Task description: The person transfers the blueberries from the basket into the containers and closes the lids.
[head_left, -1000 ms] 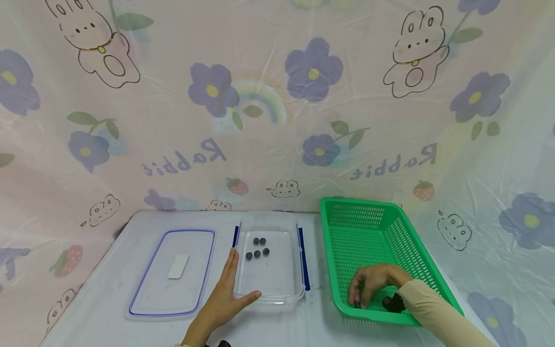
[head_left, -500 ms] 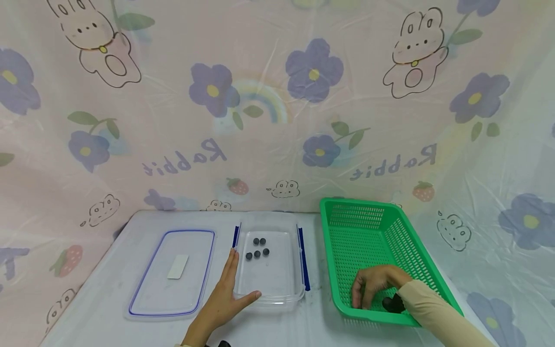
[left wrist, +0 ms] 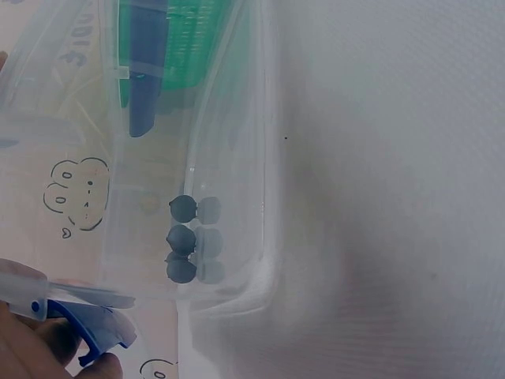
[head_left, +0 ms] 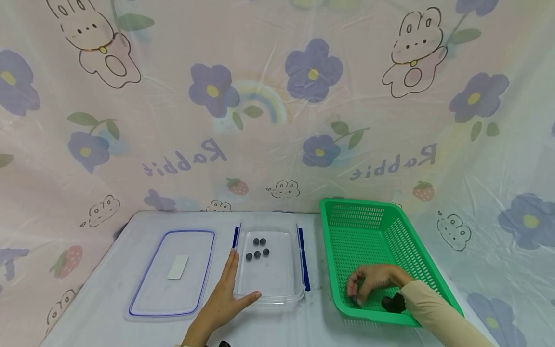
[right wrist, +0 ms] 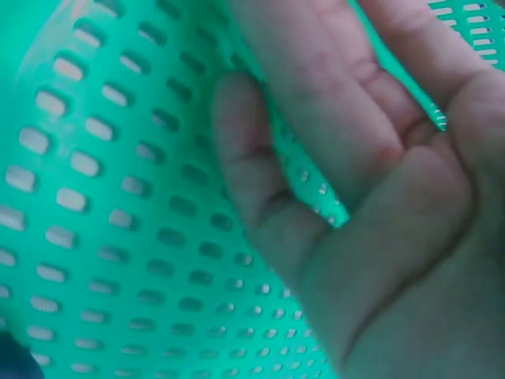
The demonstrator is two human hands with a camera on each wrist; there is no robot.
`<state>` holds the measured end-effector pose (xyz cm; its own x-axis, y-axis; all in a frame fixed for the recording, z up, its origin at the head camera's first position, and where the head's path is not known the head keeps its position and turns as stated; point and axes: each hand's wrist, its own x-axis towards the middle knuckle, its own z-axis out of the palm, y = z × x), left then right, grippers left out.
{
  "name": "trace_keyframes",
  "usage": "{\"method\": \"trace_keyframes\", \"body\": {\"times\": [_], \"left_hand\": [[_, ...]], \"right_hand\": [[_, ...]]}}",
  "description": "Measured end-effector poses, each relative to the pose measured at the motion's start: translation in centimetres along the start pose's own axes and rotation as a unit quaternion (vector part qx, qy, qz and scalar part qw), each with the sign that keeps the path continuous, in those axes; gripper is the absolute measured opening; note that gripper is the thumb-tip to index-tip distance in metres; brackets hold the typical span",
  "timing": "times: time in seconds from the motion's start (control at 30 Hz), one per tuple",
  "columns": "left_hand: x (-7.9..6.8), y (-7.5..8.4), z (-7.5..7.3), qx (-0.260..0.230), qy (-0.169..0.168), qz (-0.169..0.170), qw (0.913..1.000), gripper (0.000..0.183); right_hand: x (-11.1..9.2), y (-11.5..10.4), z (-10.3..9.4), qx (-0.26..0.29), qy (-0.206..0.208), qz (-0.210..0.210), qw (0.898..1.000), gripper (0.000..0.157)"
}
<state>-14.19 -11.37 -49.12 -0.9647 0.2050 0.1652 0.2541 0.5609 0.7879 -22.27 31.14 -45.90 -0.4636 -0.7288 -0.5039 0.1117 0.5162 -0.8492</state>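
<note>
Right hand (head_left: 374, 280): it's in the near-left part of the green perforated rectangular plastic basket (head_left: 377, 316), thumb and fingers seemingly pinching a small dark blue-grey ball (head_left: 355, 300); the right wrist view doesn't show that grip.
Just changed: fingertips edge left and away from the near rim, and the ball, out of sight half a second ago, peeks out between them!
What it means: looks to me like a grasp taking hold, one ball apparently secured, though whether it's off the basket floor I can't tell.
Ball's place: within the basket walls, well apart from the five matching balls (head_left: 257, 254).
Box: those five sit in the transparent rectangular plastic box (head_left: 269, 277), two behind and three in front, count unchanged.
Left hand (head_left: 223, 301): no movement here, fingers straight along the box's left side by the dark blue plastic flap (head_left: 236, 236), thumb spread toward the near edge, grasping nothing.
Lid: transparent, blue-edged and rectangular, the lid (head_left: 165, 294) lies flat on the white worktop (head_left: 108, 289), left of the box.
</note>
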Motion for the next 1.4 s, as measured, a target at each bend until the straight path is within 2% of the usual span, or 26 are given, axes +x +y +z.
{"method": "trace_keyframes", "body": {"times": [0.17,0.47,0.77,0.93,1.17,1.4], "left_hand": [[0.0,0.0,0.0,-0.001,0.003,0.003,1.0,0.112],[-0.1,0.0,0.0,0.005,0.005,0.008,0.9999,0.112],[0.0,0.1,-0.1,0.002,0.0,0.004,1.0,0.111],[0.0,0.0,-0.2,0.004,0.001,0.004,1.0,0.112],[0.0,0.0,-0.1,0.004,0.001,0.003,1.0,0.112],[0.0,-0.2,0.0,0.006,0.003,0.006,1.0,0.112]], "right_hand": [[0.1,0.0,-0.2,-0.009,0.019,-0.043,0.999,0.03],[0.3,0.3,-0.5,-0.004,0.04,-0.065,0.997,0.025],[0.2,0.1,-0.7,0.011,0.05,-0.097,0.994,0.027],[-0.3,-0.3,-1.0,-0.006,0.107,-0.12,0.987,0.026],[-1.0,-0.7,-1.7,-0.03,0.195,-0.14,0.97,0.027],[-1.8,-1.5,-1.9,-0.028,0.316,-0.149,0.937,0.032]]}}
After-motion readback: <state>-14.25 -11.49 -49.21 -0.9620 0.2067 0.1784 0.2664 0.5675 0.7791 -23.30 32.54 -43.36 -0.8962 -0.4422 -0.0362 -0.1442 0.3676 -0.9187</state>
